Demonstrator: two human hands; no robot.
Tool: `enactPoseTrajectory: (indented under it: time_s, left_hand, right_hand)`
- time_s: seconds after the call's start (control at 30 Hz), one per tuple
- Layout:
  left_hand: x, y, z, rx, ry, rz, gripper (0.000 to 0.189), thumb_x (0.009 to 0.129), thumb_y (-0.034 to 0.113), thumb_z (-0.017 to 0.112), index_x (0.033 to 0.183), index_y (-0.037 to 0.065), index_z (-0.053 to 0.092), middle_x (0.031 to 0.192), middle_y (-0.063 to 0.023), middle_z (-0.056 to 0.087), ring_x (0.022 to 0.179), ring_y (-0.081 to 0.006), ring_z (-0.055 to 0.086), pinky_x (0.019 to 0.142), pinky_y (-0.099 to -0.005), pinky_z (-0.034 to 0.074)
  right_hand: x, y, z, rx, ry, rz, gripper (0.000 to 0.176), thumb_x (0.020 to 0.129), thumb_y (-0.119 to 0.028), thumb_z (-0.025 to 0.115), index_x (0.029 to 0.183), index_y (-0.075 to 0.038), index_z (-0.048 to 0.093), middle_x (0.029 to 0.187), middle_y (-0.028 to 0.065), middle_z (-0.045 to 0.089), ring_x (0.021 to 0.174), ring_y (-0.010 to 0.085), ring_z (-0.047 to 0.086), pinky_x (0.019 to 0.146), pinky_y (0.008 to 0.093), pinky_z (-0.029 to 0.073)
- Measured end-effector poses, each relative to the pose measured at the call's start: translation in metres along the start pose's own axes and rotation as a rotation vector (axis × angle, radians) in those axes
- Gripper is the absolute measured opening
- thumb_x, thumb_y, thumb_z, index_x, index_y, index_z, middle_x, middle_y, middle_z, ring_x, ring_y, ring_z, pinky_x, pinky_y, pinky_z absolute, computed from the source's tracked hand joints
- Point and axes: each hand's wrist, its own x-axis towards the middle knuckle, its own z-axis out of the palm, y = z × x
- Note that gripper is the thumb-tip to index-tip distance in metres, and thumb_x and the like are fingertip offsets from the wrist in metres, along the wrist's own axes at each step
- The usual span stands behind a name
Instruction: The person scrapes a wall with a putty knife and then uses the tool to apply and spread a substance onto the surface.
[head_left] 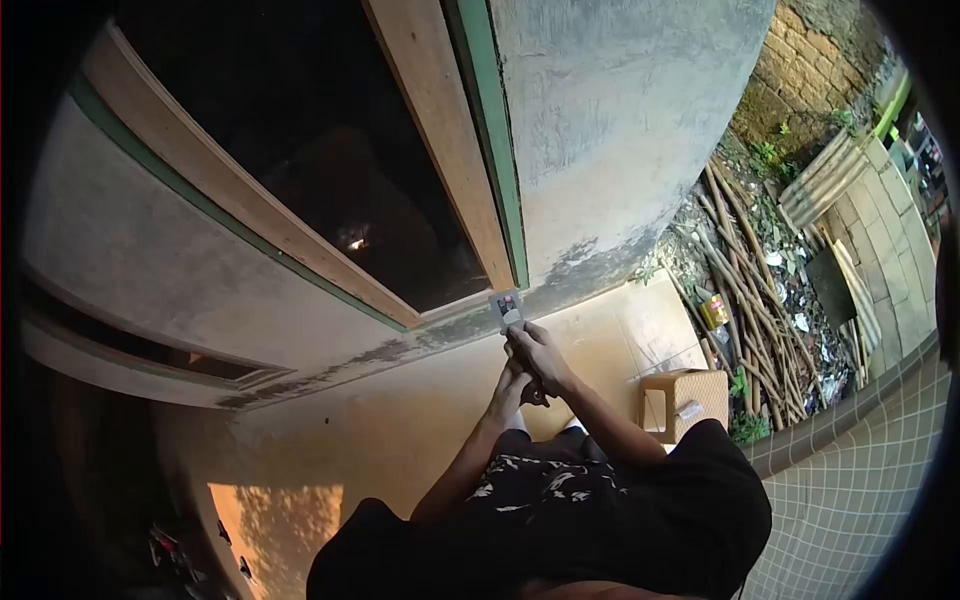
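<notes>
Both of my hands are close together in front of my body, near the foot of the window frame. My right hand (541,357) has its fingers closed on a small grey packet (506,309) with dark and red print, which sticks out beyond the fingertips. Just below it, my left hand (511,388) is closed around a dark object (535,394), partly hidden by the fingers; what it is cannot be made out.
A tan stool (708,392) with a small clear item on top stands right of my hands. Ahead are a wood-framed window (440,130) and a grey wall (620,110). Bamboo poles (760,300) and rubble lie at the right, beside a tiled floor (430,390).
</notes>
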Motion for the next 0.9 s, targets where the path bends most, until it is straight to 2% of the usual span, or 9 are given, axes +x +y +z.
enactPoseTrajectory:
  time_s: [0.07,0.2,0.43,0.5,0.57,0.63,0.7,0.8,0.9]
  left_hand:
    - [0.011,0.0,-0.015,0.062,-0.133,-0.07,0.042,0.093,0.017,0.045,0.133,0.014,0.034,0.093,-0.0031,0.054,0.078,-0.0107,0.058,0.066,-0.0266,0.051]
    - [0.008,0.02,-0.019,0.05,-0.07,-0.089,0.038,0.093,0.018,0.044,0.13,0.014,0.036,0.09,-0.0024,0.055,0.071,-0.0109,0.057,0.062,-0.0259,0.05]
    - [0.046,0.054,0.015,-0.051,-0.308,-0.064,0.049,0.091,0.03,0.044,0.134,0.01,0.03,0.087,-0.0057,0.056,0.07,-0.0165,0.059,0.058,-0.0282,0.05]
    - [0.063,0.059,0.03,-0.018,-0.32,0.009,0.046,0.091,0.03,0.042,0.133,0.013,0.033,0.103,-0.0022,0.054,0.082,-0.0126,0.058,0.06,-0.0252,0.047]
    - [0.083,0.061,0.043,0.003,-0.313,-0.009,0.046,0.093,0.031,0.041,0.134,0.013,0.033,0.108,-0.0015,0.052,0.092,-0.0115,0.056,0.066,-0.0245,0.046]
    - [0.108,0.057,0.059,-0.056,-0.301,0.101,0.041,0.096,0.03,0.041,0.131,0.013,0.03,0.094,-0.006,0.056,0.075,-0.0156,0.06,0.064,-0.0278,0.051]
    - [0.139,0.045,0.071,-0.062,-0.177,0.232,0.049,0.096,0.031,0.042,0.14,0.014,0.029,0.11,0.0025,0.049,0.096,-0.0057,0.049,0.079,-0.0217,0.043]
    - [0.176,0.044,0.094,-0.118,-0.079,0.302,0.051,0.097,0.031,0.042,0.142,0.011,0.029,0.121,0.0006,0.047,0.107,-0.0089,0.048,0.088,-0.0248,0.041]
    - [0.203,0.054,0.124,-0.313,-0.006,0.28,0.047,0.097,0.035,0.041,0.138,0.014,0.035,0.108,0.0016,0.05,0.087,-0.0053,0.048,0.071,-0.0213,0.042]
  right_hand:
    - [0.008,0.0,0.003,-0.005,0.017,-0.062,0.021,0.097,-0.024,0.047,0.088,-0.005,0.05,0.071,0.0009,0.052,0.059,0.0056,0.044,0.051,0.0209,0.036]
    - [0.014,0.007,0.02,0.071,0.051,-0.084,0.02,0.097,-0.023,0.047,0.091,-0.005,0.051,0.071,0.0005,0.052,0.059,0.0054,0.044,0.052,0.0206,0.036]
    - [0.03,-0.03,0.001,0.008,0.154,-0.307,0.021,0.097,-0.024,0.047,0.096,-0.004,0.053,0.07,-0.0024,0.048,0.061,0.0043,0.042,0.053,0.019,0.033]
    - [0.038,-0.053,-0.008,0.019,0.167,-0.353,0.021,0.097,-0.023,0.047,0.097,-0.003,0.052,0.071,-0.0031,0.046,0.062,0.0043,0.041,0.052,0.0191,0.033]
    - [0.049,-0.072,-0.023,0.012,0.156,-0.351,0.022,0.098,-0.024,0.045,0.095,-0.003,0.051,0.07,-0.0036,0.045,0.062,0.0038,0.04,0.053,0.0193,0.032]
    - [0.066,-0.084,-0.04,0.026,0.14,-0.377,0.024,0.099,-0.027,0.044,0.094,-0.004,0.05,0.069,-0.0037,0.046,0.061,0.0031,0.04,0.051,0.0188,0.034]
    - [0.083,-0.102,-0.058,-0.028,0.11,-0.369,0.025,0.098,-0.029,0.044,0.093,-0.005,0.049,0.068,-0.0025,0.046,0.058,0.0042,0.041,0.048,0.0191,0.035]
    - [0.096,-0.127,-0.074,-0.104,0.068,-0.322,0.027,0.098,-0.032,0.045,0.093,-0.005,0.048,0.067,-0.0019,0.047,0.053,0.0052,0.042,0.044,0.0196,0.037]
    - [0.112,-0.149,-0.086,-0.112,0.019,-0.327,0.032,0.099,-0.034,0.043,0.092,-0.003,0.05,0.061,-0.0016,0.047,0.04,0.0053,0.039,0.036,0.0208,0.033]
